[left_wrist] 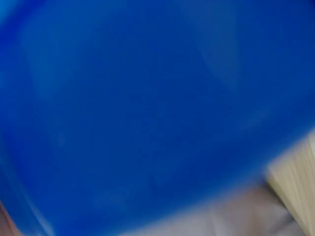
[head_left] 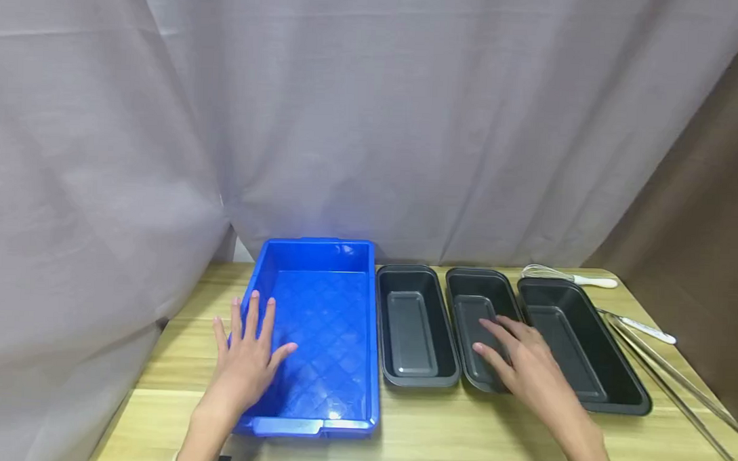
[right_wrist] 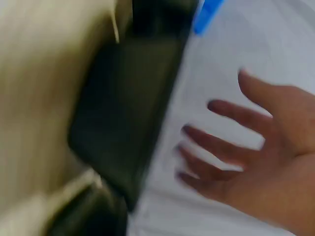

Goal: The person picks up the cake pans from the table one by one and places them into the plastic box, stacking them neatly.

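Observation:
My left hand, fingers spread, is over the left side of a blue plastic tray and holds nothing. The tray's blue wall fills most of the left wrist view, blurred. My right hand hovers with loosely bent fingers over the middle of three dark loaf pans, overlapping its near right part in the head view. In the right wrist view that hand shows its fingers apart with nothing between them, beside a blurred dark pan.
A left loaf pan stands beside the tray, a right one further over. Behind that lies a whisk. A white-handled utensil and long metal tongs lie at the right edge. Grey curtain hangs behind the wooden table.

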Motion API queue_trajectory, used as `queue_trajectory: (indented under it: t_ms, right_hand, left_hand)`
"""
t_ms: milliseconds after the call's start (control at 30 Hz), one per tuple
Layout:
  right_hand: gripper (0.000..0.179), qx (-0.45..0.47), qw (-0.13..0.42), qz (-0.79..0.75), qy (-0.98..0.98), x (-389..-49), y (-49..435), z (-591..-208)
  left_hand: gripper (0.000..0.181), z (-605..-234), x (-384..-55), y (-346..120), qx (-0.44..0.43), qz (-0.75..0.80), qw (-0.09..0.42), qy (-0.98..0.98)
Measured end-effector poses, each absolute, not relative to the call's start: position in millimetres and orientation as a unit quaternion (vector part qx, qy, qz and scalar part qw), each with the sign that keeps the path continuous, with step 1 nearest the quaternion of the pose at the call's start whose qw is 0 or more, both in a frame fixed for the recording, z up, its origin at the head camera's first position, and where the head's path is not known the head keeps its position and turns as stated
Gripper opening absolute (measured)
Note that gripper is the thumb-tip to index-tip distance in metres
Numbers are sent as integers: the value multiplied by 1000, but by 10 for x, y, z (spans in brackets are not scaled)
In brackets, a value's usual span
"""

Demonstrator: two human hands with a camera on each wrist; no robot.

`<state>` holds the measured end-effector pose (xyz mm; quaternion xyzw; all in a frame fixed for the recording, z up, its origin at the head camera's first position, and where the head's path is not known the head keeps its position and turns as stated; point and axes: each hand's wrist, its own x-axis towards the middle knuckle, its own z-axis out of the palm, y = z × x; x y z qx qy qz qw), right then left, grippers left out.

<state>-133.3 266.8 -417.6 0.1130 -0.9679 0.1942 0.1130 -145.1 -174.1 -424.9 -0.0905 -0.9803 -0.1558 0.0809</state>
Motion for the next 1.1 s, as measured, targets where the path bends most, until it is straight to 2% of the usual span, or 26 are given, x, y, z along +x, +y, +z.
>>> queue_trajectory:
  t_ms: [100,167,367,500,667,767,933,1100]
  right_hand:
    - [38,122,130,236,-955,-1421,2493,-4230]
    - [34,122,108,249,-955,-1472,2413,-4265]
    - [35,104,51,254,-960,-1612,2290,-4358]
    - [39,78,42,244,-966,-1664,2229,-4359]
    - [51,65,32,214,-974,-1660,2134,-4378]
    - [51,69,54,193,-977,-1613,2063,-4401]
    - [42,80,117,129,-981,-1541,1910,-4398]
    - [51,102,149,89,-979,-1519,1814,-4431]
  left_hand:
    - [84,-4251,-1477,-1918,-68,-172,77,-980]
    - [83,-4271,-1494,-2013,-55,-178,63,-980]
    - [83,-4366,-1535,-2119,-28,-201,8,-979]
    - [82,-4388,-1556,-2113,-17,-210,-4,-978]
    - [78,-4378,-1576,-2109,-10,-225,-7,-974]
    - [77,-4376,-1585,-2111,-6,-232,-6,-973]
    - [78,-4364,-1595,-2114,-10,-234,-8,-972]
    - [79,-4341,-1607,-2128,-19,-235,2,-972]
